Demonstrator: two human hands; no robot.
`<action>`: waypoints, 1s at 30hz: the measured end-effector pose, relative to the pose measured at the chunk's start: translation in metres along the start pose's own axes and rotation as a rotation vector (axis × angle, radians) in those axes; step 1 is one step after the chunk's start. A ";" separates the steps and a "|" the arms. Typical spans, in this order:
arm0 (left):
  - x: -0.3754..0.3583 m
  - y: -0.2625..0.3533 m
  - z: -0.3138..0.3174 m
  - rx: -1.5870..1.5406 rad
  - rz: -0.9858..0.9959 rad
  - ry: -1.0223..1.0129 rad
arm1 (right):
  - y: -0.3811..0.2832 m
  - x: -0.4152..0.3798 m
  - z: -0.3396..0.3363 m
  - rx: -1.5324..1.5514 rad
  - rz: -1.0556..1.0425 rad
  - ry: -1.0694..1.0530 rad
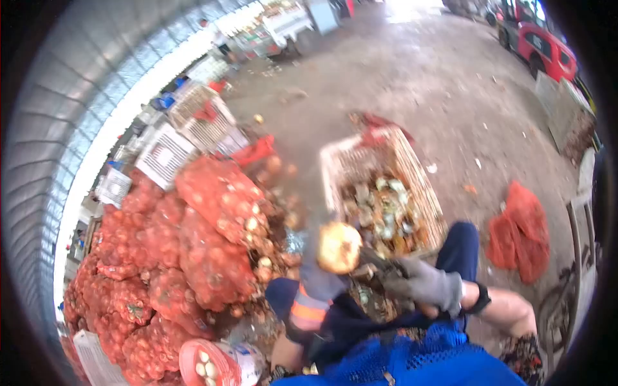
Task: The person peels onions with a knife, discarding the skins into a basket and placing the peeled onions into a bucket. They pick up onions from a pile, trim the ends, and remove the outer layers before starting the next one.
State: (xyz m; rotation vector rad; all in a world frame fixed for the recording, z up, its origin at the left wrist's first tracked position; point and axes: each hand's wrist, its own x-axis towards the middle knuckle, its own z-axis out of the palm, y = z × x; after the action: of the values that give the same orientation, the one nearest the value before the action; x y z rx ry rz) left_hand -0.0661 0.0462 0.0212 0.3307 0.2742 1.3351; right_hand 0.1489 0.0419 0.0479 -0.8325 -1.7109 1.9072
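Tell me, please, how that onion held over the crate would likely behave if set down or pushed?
The onion looks round, so it would probably roll. Its skin seems loose and papery, so it may flake and slip. Against the gloved right hand, it looks solid, probably firm rather than floppy.

Left hand (pixel 320 273) in a grey knit glove with orange cuff grips an onion (pixel 339 247) with dry, papery, matt skin. Right hand (pixel 427 285) wears grey cloth. Beyond them, a pale slatted plastic crate (pixel 335 164); left of them, red mesh sacks (pixel 212 231); rough concrete floor (pixel 412 77).
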 end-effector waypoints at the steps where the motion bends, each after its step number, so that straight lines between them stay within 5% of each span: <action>1: 0.005 -0.006 -0.006 0.084 0.052 0.048 | 0.001 -0.002 0.000 0.113 0.088 -0.032; 3: 0.004 -0.017 -0.016 0.150 0.195 0.031 | 0.011 -0.009 0.007 0.529 0.137 -0.148; 5: 0.003 -0.037 -0.018 0.602 0.567 0.176 | 0.004 -0.009 0.018 0.808 0.214 -0.184; 6: 0.007 -0.045 -0.014 0.554 0.711 0.373 | 0.002 -0.005 0.025 0.887 0.322 -0.044; 9: 0.015 -0.058 -0.037 0.545 0.863 0.455 | 0.022 0.005 0.024 0.829 0.241 -0.109; 11: 0.012 -0.060 -0.054 0.677 0.865 0.528 | 0.043 0.013 0.017 0.592 0.290 -0.031; 13: 0.002 -0.063 -0.050 0.691 0.795 0.576 | 0.063 0.012 0.017 -1.053 -0.128 0.376; 14: -0.002 -0.060 -0.055 0.549 0.708 0.541 | 0.066 0.010 0.018 -1.191 -0.210 0.420; 17: -0.018 -0.055 -0.047 0.716 0.631 0.249 | 0.054 0.006 0.016 -0.879 -0.229 0.565; 18: -0.011 -0.044 -0.057 0.010 0.293 -0.054 | 0.054 0.009 0.011 -0.772 -0.076 0.561; 19: -0.010 -0.054 -0.067 0.008 0.293 -0.058 | 0.060 0.018 0.009 -0.775 -0.077 0.563; 21: -0.017 -0.086 -0.088 0.820 0.529 0.283 | 0.077 0.038 0.007 -0.367 -0.333 0.428; 22: -0.024 -0.082 -0.034 0.686 0.563 0.330 | 0.080 0.040 0.006 -0.292 -0.301 0.440; 23: -0.022 -0.078 -0.037 0.681 0.562 0.315 | 0.076 0.038 0.008 -0.302 -0.305 0.451; 26: -0.017 -0.077 -0.059 0.486 0.614 0.301 | 0.075 0.031 0.016 0.333 -0.199 0.343; 27: -0.019 -0.075 -0.050 0.481 0.605 0.292 | 0.067 0.029 0.017 0.329 -0.201 0.356; 29: -0.021 -0.077 -0.029 0.826 0.786 0.427 | 0.043 0.019 0.022 -0.268 -0.250 0.353; 30: -0.019 -0.083 -0.046 0.619 0.748 0.488 | 0.059 0.027 0.023 -0.354 -0.369 0.379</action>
State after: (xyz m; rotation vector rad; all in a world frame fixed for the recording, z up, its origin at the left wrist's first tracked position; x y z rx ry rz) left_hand -0.0132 0.0147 -0.0536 0.6631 1.0612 2.0499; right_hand 0.1175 0.0358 -0.0126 -0.8637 -1.8259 1.1427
